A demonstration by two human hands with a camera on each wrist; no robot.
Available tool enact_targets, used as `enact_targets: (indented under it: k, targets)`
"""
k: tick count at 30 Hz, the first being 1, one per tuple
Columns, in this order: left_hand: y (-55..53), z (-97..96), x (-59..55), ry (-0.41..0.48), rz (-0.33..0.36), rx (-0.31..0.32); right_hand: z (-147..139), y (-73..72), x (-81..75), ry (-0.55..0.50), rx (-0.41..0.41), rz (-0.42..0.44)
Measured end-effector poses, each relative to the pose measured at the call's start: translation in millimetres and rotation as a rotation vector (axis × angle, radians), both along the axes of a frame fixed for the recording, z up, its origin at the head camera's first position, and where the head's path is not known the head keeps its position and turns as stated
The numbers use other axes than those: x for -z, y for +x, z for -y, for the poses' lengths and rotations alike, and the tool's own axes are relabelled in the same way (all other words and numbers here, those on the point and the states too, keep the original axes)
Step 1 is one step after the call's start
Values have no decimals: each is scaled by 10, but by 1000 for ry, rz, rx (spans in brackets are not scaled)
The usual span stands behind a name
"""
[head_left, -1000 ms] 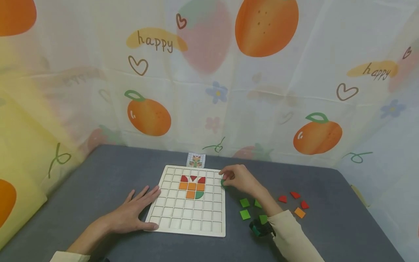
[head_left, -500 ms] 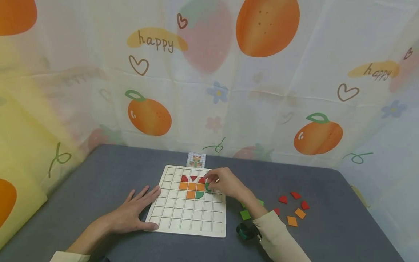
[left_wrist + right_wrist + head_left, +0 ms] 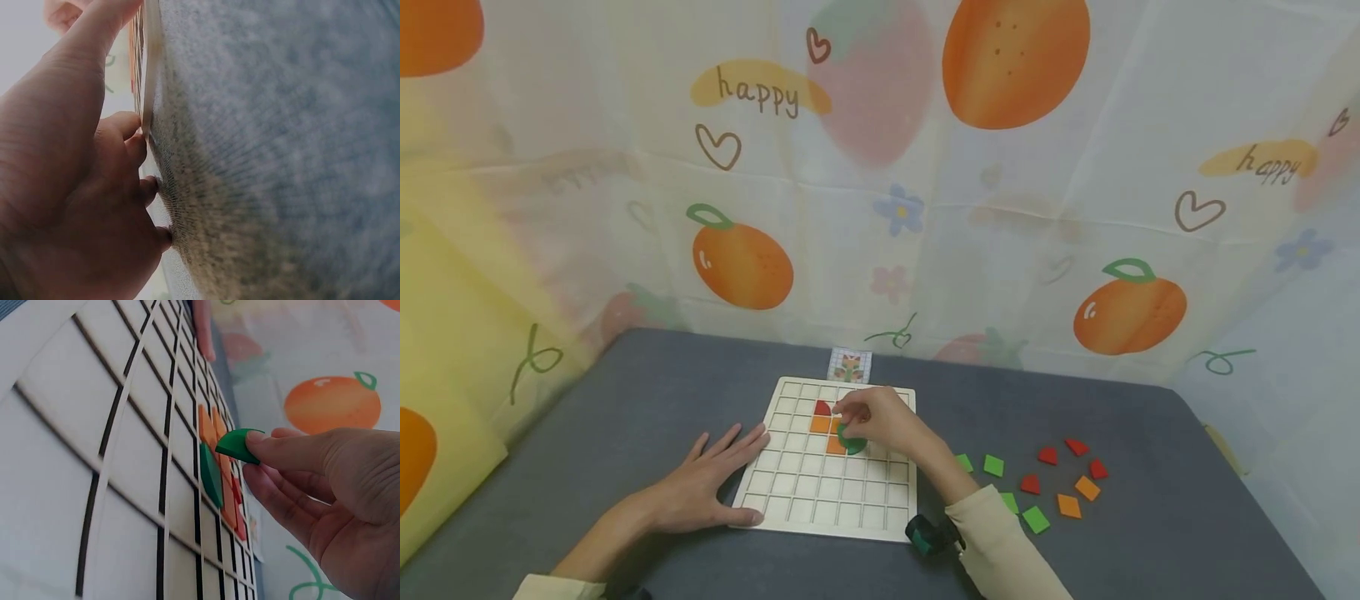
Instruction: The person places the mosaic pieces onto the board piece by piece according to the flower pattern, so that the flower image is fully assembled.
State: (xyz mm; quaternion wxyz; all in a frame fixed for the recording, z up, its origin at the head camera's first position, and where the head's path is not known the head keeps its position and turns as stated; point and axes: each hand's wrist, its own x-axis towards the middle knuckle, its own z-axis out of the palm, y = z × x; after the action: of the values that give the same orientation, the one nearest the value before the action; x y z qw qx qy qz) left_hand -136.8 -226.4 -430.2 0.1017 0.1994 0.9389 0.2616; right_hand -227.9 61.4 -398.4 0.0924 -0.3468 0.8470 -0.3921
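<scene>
My right hand point(image 3: 887, 421) pinches a green quarter-circle tile point(image 3: 232, 445) between thumb and fingertips, just above the white gridded board point(image 3: 820, 508). Another green quarter-circle tile point(image 3: 211, 478) lies in the grid beneath it, beside orange square tiles point(image 3: 820, 424). A red quarter-circle tile point(image 3: 822, 408) shows above the orange ones; my right hand covers other tiles in the head view. My left hand point(image 3: 700, 492) lies spread at the board's left edge, its thumb at the lower corner. In the left wrist view its fingers point(image 3: 122, 125) touch the board's side.
A small pattern card point(image 3: 850, 365) lies behind the board. Right of the board are loose green squares point(image 3: 1036, 520), red pieces point(image 3: 1031, 484) and orange squares point(image 3: 1070, 506). A printed curtain point(image 3: 925, 250) hangs behind the grey table point(image 3: 715, 375).
My right hand has carried the green quarter-circle tile leftward from the board's right edge to over the placed tiles. My left hand has stayed put.
</scene>
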Motion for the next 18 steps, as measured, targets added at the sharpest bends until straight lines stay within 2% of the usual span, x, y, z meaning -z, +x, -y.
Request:
enact_targets:
  k: [11,18]
  targets:
    - [-14,16,-6,22,-15,10,272,-31,-15,44,-24,27]
    - [2,35,3,43,-28,38,395,-6,72,146,-34,-30]
